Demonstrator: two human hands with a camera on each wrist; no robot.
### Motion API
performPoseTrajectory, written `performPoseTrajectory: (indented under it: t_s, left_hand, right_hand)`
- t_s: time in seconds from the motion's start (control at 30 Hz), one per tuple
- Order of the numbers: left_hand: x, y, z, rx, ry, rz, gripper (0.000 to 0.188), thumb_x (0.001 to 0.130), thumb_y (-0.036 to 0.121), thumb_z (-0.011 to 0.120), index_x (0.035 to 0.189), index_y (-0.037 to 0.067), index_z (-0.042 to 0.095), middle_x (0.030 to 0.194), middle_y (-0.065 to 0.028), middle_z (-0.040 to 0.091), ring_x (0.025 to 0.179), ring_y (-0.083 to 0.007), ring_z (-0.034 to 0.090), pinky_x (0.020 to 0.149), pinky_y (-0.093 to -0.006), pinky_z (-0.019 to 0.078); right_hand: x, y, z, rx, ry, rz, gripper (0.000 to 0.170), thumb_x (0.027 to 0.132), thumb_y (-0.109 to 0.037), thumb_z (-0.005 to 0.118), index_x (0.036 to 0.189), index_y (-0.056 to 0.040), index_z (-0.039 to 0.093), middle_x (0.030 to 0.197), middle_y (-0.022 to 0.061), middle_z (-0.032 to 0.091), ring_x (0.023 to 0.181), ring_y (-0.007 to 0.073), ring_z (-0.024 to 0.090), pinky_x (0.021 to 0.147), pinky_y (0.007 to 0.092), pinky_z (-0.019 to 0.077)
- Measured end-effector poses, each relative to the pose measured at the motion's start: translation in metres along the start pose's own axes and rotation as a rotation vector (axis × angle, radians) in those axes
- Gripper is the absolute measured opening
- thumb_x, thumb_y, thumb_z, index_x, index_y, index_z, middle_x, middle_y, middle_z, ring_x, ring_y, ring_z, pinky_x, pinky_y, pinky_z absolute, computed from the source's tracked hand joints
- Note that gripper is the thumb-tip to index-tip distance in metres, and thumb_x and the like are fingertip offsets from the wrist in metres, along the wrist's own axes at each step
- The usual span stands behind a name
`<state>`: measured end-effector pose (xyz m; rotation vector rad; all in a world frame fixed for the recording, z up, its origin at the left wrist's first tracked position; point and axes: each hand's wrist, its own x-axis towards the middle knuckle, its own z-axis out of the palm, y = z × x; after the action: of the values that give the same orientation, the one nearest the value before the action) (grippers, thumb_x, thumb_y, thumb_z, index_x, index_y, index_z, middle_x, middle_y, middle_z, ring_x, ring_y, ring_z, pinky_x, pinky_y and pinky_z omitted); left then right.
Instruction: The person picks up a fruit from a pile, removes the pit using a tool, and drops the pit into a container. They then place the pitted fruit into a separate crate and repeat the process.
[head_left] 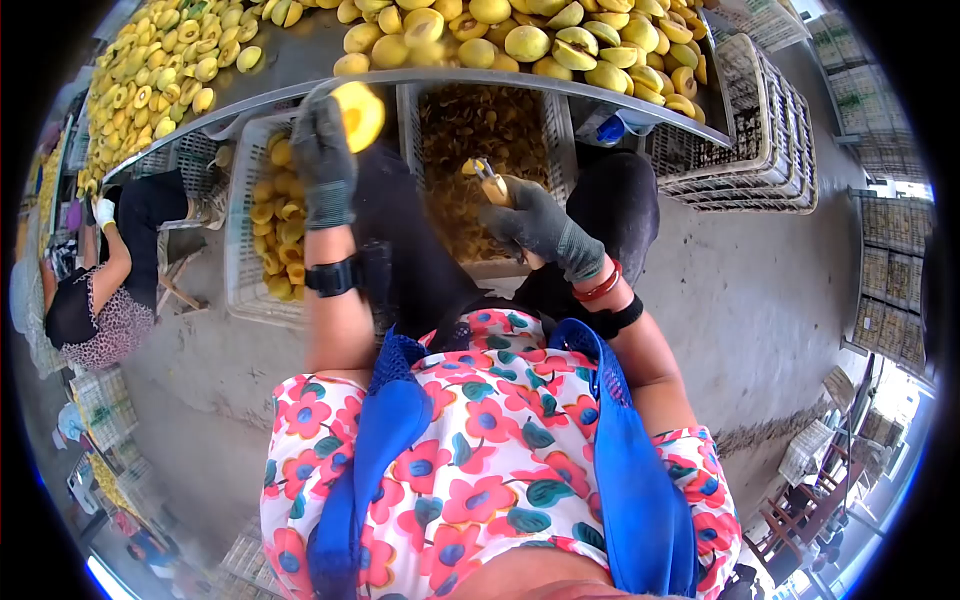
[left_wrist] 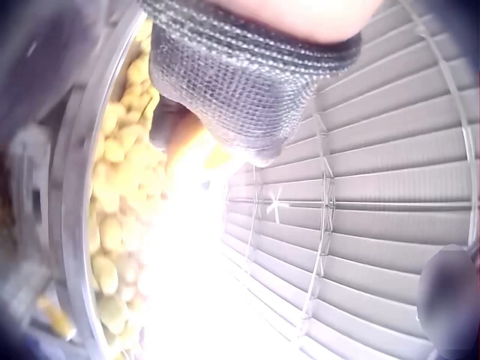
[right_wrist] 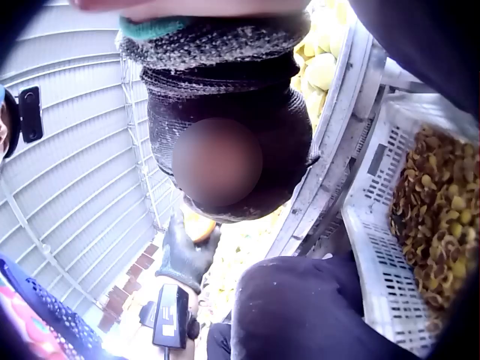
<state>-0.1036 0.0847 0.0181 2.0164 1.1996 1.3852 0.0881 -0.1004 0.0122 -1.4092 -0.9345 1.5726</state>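
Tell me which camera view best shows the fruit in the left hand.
The head view: the fruit piece, held by the left hand, shows most of its yellow face. The left wrist view shows only part, washed out by glare; the right wrist view shows it small and partly covered.

Fruit: yellow, orange-yellow inside. Tool: tan handle. Gloves: dark grey. Shirt: white, printed with pink-red flowers, blue centres, teal leaves. Straps: bright blue. Trousers: black. Bracelet: red. Scraps: brown and yellow. Crate: off-white. Wristbands: black.
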Motion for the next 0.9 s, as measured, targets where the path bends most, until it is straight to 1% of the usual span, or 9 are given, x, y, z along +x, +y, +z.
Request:
performPoseTrajectory:
  t_s: [0.03, 0.17, 0.23, 0.37, 0.5, 0.63, 0.73, 0.83, 0.9]
  left_hand:
    - [0.008, -0.019, -0.013, 0.136, 0.031, -0.053, 0.039, 0.098, 0.033, 0.047, 0.115, 0.002, 0.061, 0.113, -0.0183, 0.064, 0.105, -0.0305, 0.061, 0.091, -0.0359, 0.0472]
    - [0.045, -0.117, -0.046, 0.572, 0.027, 0.12, 0.043, 0.094, 0.036, 0.053, 0.122, 0.004, 0.058, 0.117, -0.0182, 0.063, 0.11, -0.0352, 0.058, 0.094, -0.039, 0.0458]
    - [0.061, -0.135, -0.034, 0.592, -0.006, 0.192, 0.045, 0.091, 0.037, 0.057, 0.122, 0.004, 0.057, 0.119, -0.0172, 0.062, 0.11, -0.0353, 0.058, 0.095, -0.0402, 0.0454]
    - [0.09, -0.137, 0.035, 0.401, -0.131, 0.327, 0.045, 0.088, 0.035, 0.059, 0.121, 0.004, 0.057, 0.121, -0.0171, 0.061, 0.11, -0.0343, 0.058, 0.095, -0.0402, 0.0453]
    - [0.106, -0.125, 0.115, 0.299, -0.328, 0.377, 0.045, 0.089, 0.035, 0.056, 0.127, 0.011, 0.053, 0.122, -0.018, 0.059, 0.112, -0.0356, 0.056, 0.094, -0.0405, 0.046]
    - [0.122, -0.099, 0.153, 0.32, -0.741, 0.291, 0.047, 0.09, 0.02, 0.056, 0.135, 0.012, 0.046, 0.138, -0.0126, 0.048, 0.124, -0.03, 0.048, 0.105, -0.0352, 0.0368]
    - [0.132, -0.079, 0.157, 0.462, -0.922, 0.24, 0.048, 0.088, 0.019, 0.057, 0.135, 0.013, 0.046, 0.136, -0.014, 0.049, 0.123, -0.0308, 0.048, 0.103, -0.0365, 0.0376]
    - [0.143, -0.047, 0.142, 0.779, -0.982, 0.231, 0.053, 0.084, 0.026, 0.063, 0.131, 0.012, 0.045, 0.129, -0.0176, 0.052, 0.119, -0.0329, 0.051, 0.096, -0.0416, 0.0443]
    - [0.145, -0.083, 0.148, 0.702, -0.945, 0.255, 0.06, 0.08, 0.035, 0.067, 0.13, 0.011, 0.044, 0.121, -0.0171, 0.058, 0.111, -0.0345, 0.056, 0.09, -0.043, 0.0471]
  right_hand:
    - [0.002, 0.008, -0.003, -0.128, 0.071, -0.025, 0.017, 0.084, -0.009, 0.062, 0.098, -0.0002, 0.055, 0.065, 0.0013, 0.053, 0.053, 0.0083, 0.052, 0.048, 0.0277, 0.0438]
    - [0.015, 0.043, -0.008, -0.573, 0.391, -0.316, 0.026, 0.082, -0.021, 0.065, 0.094, -0.0008, 0.054, 0.068, 0.0115, 0.06, 0.054, 0.0203, 0.061, 0.052, 0.0331, 0.0481]
    - [0.019, 0.046, -0.007, -0.568, 0.406, -0.249, 0.029, 0.081, -0.022, 0.066, 0.097, -0.0006, 0.055, 0.072, 0.0155, 0.062, 0.061, 0.025, 0.064, 0.057, 0.0362, 0.0498]
    - [0.017, 0.033, 0.001, -0.611, 0.39, -0.195, 0.029, 0.08, -0.017, 0.068, 0.1, 0.0008, 0.057, 0.082, 0.0223, 0.065, 0.078, 0.0384, 0.065, 0.068, 0.0408, 0.0506]
    - [0.014, 0.028, 0.001, -0.575, 0.375, -0.078, 0.026, 0.081, -0.018, 0.068, 0.097, -0.0004, 0.056, 0.079, 0.0214, 0.064, 0.076, 0.0374, 0.065, 0.065, 0.0429, 0.0501]
    - [0.014, 0.046, -0.008, -0.585, 0.366, -0.197, 0.024, 0.081, -0.018, 0.065, 0.094, -0.0012, 0.055, 0.075, 0.0212, 0.062, 0.07, 0.0375, 0.064, 0.062, 0.0434, 0.0494]
    - [0.014, 0.053, -0.009, -0.524, 0.422, -0.211, 0.019, 0.081, -0.018, 0.065, 0.09, -0.0041, 0.055, 0.067, 0.013, 0.06, 0.056, 0.0219, 0.06, 0.052, 0.0364, 0.0464]
    - [0.015, 0.05, -0.008, -0.519, 0.405, -0.157, 0.023, 0.08, -0.016, 0.063, 0.095, -0.0012, 0.055, 0.079, 0.0234, 0.062, 0.074, 0.0422, 0.062, 0.063, 0.0446, 0.0489]
    - [0.018, 0.049, -0.006, -0.547, 0.418, -0.195, 0.023, 0.079, -0.016, 0.063, 0.095, -0.0012, 0.055, 0.078, 0.0233, 0.062, 0.075, 0.0421, 0.062, 0.063, 0.0447, 0.0488]
